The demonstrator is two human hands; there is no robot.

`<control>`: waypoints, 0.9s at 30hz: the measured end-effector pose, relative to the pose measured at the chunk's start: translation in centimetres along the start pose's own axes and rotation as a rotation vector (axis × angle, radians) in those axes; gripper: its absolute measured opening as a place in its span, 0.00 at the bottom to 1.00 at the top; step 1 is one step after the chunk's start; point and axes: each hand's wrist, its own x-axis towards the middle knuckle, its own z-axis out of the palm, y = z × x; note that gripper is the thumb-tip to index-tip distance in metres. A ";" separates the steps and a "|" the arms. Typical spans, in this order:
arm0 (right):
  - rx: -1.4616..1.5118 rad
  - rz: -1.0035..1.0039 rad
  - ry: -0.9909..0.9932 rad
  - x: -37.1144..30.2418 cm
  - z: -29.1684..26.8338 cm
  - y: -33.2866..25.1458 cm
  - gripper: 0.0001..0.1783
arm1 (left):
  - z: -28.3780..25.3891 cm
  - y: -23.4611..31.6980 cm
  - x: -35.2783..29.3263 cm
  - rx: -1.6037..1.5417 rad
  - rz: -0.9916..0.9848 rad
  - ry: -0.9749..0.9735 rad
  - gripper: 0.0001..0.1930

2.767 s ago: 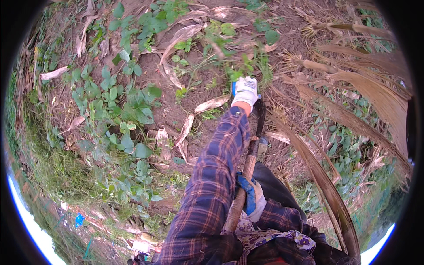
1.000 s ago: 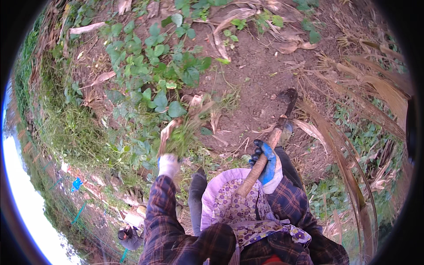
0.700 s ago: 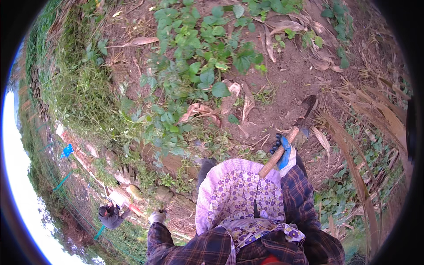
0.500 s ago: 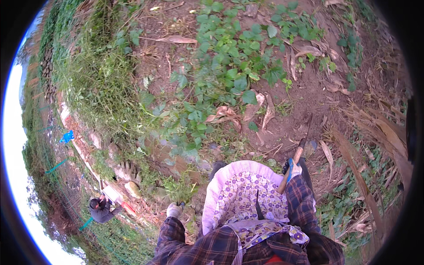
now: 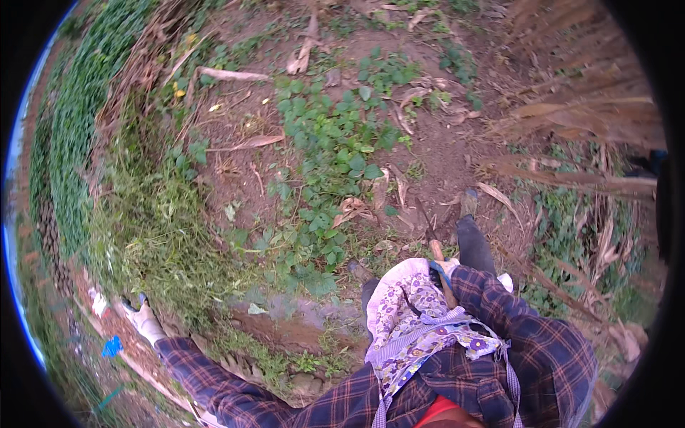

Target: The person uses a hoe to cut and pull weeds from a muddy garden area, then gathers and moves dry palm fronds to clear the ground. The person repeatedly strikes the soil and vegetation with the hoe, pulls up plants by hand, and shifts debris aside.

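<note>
Left hand [image 5: 145,321] has swung far out to the lower left since the last frame; the green tuft it held there no longer shows in it. Whole view has swung too, so the ground sits differently.

Left: arm stretched, thumb and fingers look spread, nothing visible between them. It's just beside the bottom edge of the weed heap [image 5: 168,250], left of centre. Right hand [image 5: 445,269]: clamped around the wooden handle of the sickle [image 5: 437,250], lower right of centre in front of the apron [image 5: 399,292], blade pointing up the frame toward bare soil.

Step, my read: weeding, at the discard end of a pull, with the tuft let go onto or near the heap. Next move would call for bringing the left hand back over the soil by the leafy plants [image 5: 335,164], upper centre, and keeping it off the blade.

Hard to make out: left palm is turned away; the dropped tuft can't be told from the heap. Blade is thin and dark against the soil, edge unclear. Right fingers are mostly hidden by cuff and handle. Dry stalks [image 5: 585,114] at upper right are smeared by motion and cut off by the rim.
</note>
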 end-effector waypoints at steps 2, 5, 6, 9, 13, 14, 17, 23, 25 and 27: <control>0.445 0.608 0.129 0.2 -1.0 0.4 0.15 | 5.7 6.4 -1.5 -0.352 0.030 -0.158 0.31; 1.201 0.606 0.165 -3.7 -6.6 -7.2 0.19 | 8.2 14.2 -11.9 -0.578 0.072 -0.499 0.25; 1.316 0.630 0.156 -4.2 -7.3 -8.4 0.18 | 10.7 15.0 -15.6 -0.603 0.044 -0.656 0.24; 1.286 0.649 0.222 -7.8 -6.4 -7.1 0.16 | 12.5 20.3 -28.9 -0.712 0.157 -1.062 0.20; 1.089 0.657 0.256 -10.6 -3.4 -5.2 0.15 | 7.6 24.6 -36.3 -0.323 0.495 -1.349 0.24; 1.027 0.646 0.257 -10.8 -3.0 -5.1 0.15 | 7.5 24.2 -36.7 -0.348 0.530 -1.367 0.24; 1.095 0.654 0.227 -12.6 -2.8 -3.5 0.16 | 6.9 24.7 -36.6 -0.281 0.635 -1.341 0.25; 1.093 0.411 0.405 -12.7 -6.2 0.4 0.23 | 4.7 29.8 -33.1 -0.228 0.517 -1.133 0.22; 1.082 0.484 0.372 -11.7 -8.1 6.1 0.23 | 3.6 33.5 -34.2 -0.313 0.558 -1.082 0.21; 1.094 0.548 0.236 -11.9 -11.8 3.7 0.22 | 0.2 34.6 -34.1 -0.234 0.530 -1.058 0.21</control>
